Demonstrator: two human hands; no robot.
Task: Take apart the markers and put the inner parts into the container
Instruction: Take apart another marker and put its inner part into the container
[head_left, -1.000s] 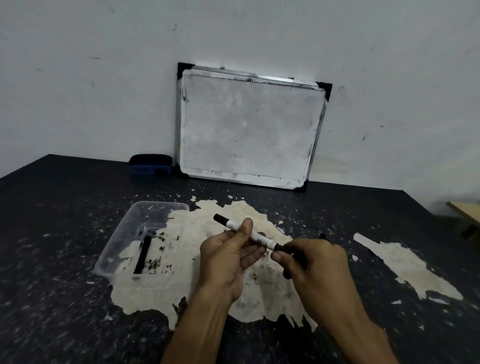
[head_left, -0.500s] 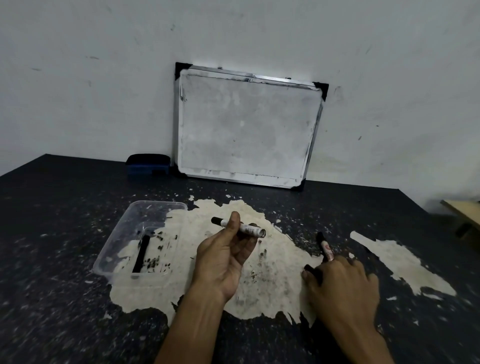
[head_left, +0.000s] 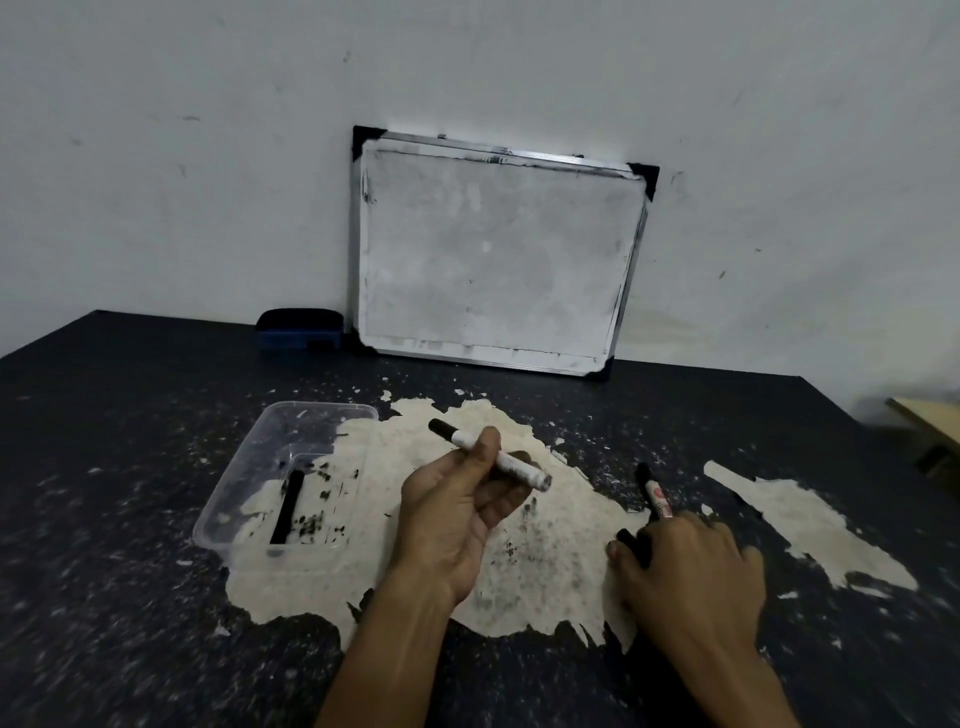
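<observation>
The left hand (head_left: 457, 512) is hovering above the table (head_left: 104, 415), palm turned up and inward, with the forearm rising from the lower edge of the view. Its thumb is pressing across a white marker barrel (head_left: 491, 457) while the curled fingers are cradling it from beneath — the barrel is slanting, its black end pointing up and away from the hand toward the left, its open end jutting out just past the fingers to the right.

The right hand (head_left: 685, 566) is lying low on the table, knuckles up and fingers bent. A black piece (head_left: 631, 543) is showing at its thumb side; whether the hand is gripping it or only resting on it cannot be told. Just beyond the fingertips of this hand another marker (head_left: 655, 491) is lying on the tabletop, with red print on its white body.

To the left of the left hand a clear plastic container (head_left: 311, 410) is sitting on the table — a black inner part (head_left: 289, 506) is lying inside it among dark ink smudges. Beyond both hands a whiteboard (head_left: 493, 260) is leaning against the wall, with a blue eraser (head_left: 298, 327) beside it.
</observation>
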